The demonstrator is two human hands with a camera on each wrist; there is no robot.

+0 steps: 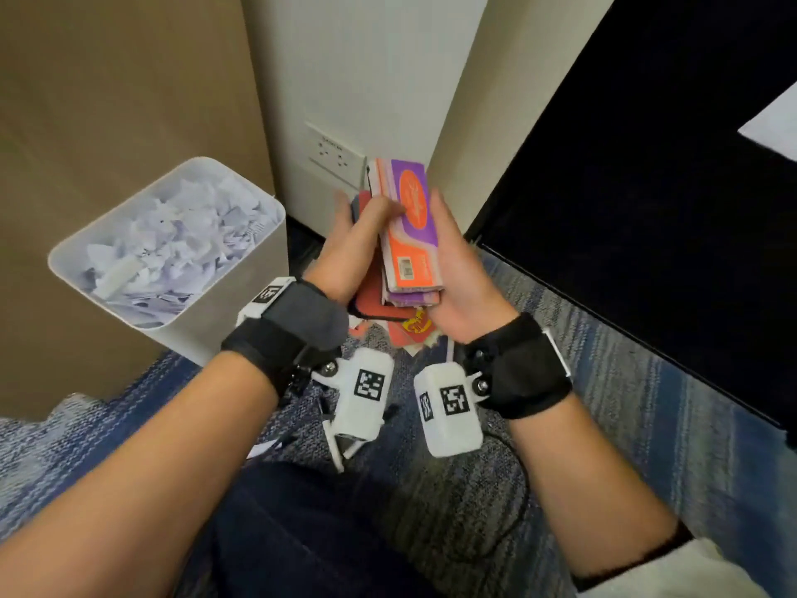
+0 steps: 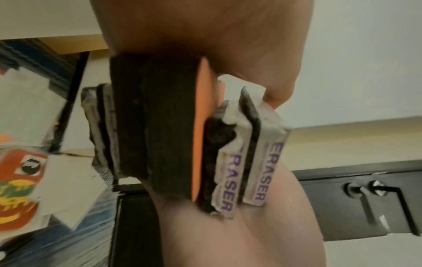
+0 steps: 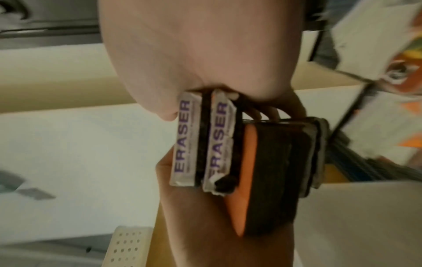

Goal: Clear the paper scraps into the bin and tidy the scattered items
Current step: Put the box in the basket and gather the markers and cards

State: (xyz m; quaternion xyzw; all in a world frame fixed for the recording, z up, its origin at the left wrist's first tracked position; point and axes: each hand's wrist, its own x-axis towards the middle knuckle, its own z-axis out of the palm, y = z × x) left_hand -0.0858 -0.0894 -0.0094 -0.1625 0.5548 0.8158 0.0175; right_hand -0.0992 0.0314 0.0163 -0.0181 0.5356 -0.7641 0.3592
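Your left hand (image 1: 351,248) and right hand (image 1: 459,269) clasp a stack of erasers (image 1: 407,235) above the carpet, beside the scrap-filled bin (image 1: 241,291). The uneven stack could slip apart, since its edges sit misaligned between your palms.

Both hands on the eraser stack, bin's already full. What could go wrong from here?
1. The eraser stack is uneven: the wrapped erasers and orange-faced ones sit offset, squeezed between the left hand and right hand. One may slip out if either hand lets go.
2. The bin is heaped with paper scraps almost to its rim; more could spill.
3. Printed scraps on the carpet lie under the hands, easily missed.
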